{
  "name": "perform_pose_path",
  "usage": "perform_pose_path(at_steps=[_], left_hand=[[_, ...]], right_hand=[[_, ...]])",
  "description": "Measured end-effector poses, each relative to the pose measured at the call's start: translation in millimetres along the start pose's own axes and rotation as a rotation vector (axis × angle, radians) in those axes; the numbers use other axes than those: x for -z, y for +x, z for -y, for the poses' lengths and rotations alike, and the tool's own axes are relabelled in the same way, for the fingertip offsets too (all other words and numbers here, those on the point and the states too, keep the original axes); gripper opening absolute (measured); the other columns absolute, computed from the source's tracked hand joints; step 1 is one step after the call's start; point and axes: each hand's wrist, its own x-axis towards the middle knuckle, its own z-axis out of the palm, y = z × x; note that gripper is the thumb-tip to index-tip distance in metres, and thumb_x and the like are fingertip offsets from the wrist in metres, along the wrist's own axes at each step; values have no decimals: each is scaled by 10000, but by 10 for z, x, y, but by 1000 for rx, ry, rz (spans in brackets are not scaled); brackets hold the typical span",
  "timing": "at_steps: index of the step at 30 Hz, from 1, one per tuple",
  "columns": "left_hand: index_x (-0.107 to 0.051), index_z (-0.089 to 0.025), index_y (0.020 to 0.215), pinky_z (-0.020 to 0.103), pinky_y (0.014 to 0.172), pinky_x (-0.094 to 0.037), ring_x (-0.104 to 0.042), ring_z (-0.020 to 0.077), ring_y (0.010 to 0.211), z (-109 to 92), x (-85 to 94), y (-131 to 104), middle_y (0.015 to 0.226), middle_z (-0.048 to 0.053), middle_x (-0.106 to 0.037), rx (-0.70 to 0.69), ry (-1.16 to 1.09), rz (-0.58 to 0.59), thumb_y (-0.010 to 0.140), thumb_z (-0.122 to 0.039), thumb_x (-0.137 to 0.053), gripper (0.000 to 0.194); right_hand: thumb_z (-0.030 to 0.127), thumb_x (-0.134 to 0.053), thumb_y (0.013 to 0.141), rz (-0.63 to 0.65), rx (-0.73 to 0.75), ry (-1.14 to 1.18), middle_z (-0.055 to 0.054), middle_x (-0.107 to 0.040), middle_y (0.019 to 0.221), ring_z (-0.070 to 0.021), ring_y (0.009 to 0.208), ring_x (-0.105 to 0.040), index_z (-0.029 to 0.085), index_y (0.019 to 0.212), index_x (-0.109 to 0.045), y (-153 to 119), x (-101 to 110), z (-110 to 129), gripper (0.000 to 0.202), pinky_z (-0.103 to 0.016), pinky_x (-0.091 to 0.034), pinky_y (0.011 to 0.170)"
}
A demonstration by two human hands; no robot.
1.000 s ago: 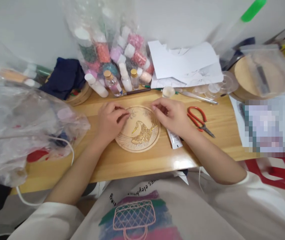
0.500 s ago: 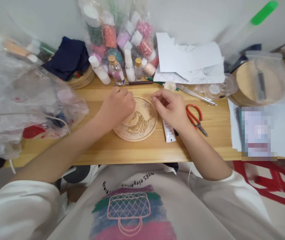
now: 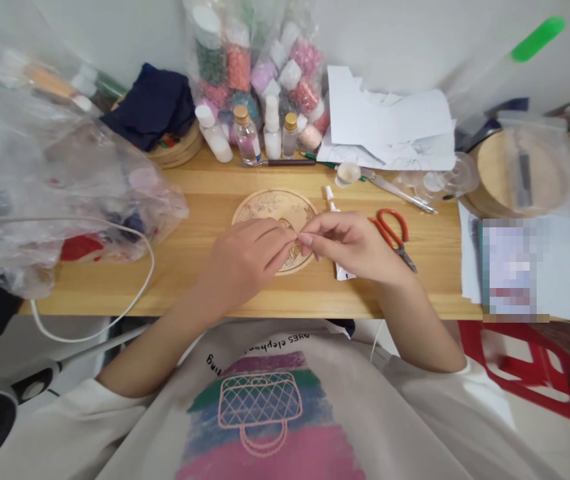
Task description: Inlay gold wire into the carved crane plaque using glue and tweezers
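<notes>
My left hand and my right hand meet at the fingertips over a round, pale wooden disc. The disc carries fine engraved lines and a gold pattern, much of it now covered by my hands. Both hands are closed in a pinch; whatever lies between the fingers is too small to make out. Partly beneath my right hand lies a white tube, its small white cap further back. Small pliers with orange handles rest just right of that hand.
Small bottles stand along the back before a bag of coloured jars. Crumpled plastic bags fill the left side. White paper, a tweezer-like metal tool, a little cup and a round wooden box sit back right.
My left hand has come down toward me from the disc's far left edge. My right hand has moved slightly nearer, and the fingertips of both now meet over the disc.
</notes>
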Motion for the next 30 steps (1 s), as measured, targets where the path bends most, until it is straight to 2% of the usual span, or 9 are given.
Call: perform_pose_path(at_steps=[4, 11, 15, 19, 25, 30], left_hand=[[-681, -231, 882, 253, 734, -494, -660, 127, 793, -51, 37, -56, 842, -13, -715, 177, -402, 43, 963, -294, -547, 169], [-673, -201, 794, 236, 710, -490, -626, 113, 747, -121, 10, -389, 811, 2, -677, 348, -1022, 379, 901, -302, -629, 155], [-682, -186, 769, 236, 687, -483, -618, 117, 732, -130, -66, -532, 779, 11, -650, 448, -1238, 446, 863, -323, -682, 167], [-695, -184, 765, 227, 664, -477, -605, 107, 701, -146, -96, -560, 770, 8, -640, 473, -1367, 431, 841, -324, -713, 161], [-735, -203, 783, 246, 704, -496, -634, 121, 733, -144, -75, -552, 788, 20, -681, 474, -1275, 391, 835, -282, -718, 96], [-731, -198, 765, 262, 693, -514, -634, 126, 702, -134, -92, -585, 772, 37, -699, 459, -1349, 403, 840, -377, -723, 194]], right_hand=[[340, -660, 900, -48, 43, -64, -4, -674, 693, -82, 602, -550, 147, 777, -689, -244, -62, 37, 231, -208, -427, 555], [213, -647, 910, 62, 115, 17, -28, -720, 736, -87, 617, -620, 148, 872, -727, -719, -332, -96, 109, -197, -472, 565], [166, -641, 912, 113, 176, 85, -53, -735, 789, -96, 682, -660, 137, 925, -733, -813, -427, -171, 97, -203, -506, 627], [147, -648, 905, 151, 191, 133, -63, -745, 810, -105, 719, -683, 137, 941, -737, -807, -417, -190, 97, -208, -530, 666], [184, -654, 908, 130, 166, 81, -49, -743, 771, -91, 654, -665, 145, 904, -735, -760, -349, -200, 91, -189, -517, 603], [181, -645, 912, 186, 176, 178, -50, -756, 780, -97, 696, -696, 157, 914, -738, -744, -354, -225, 96, -196, -552, 642]])
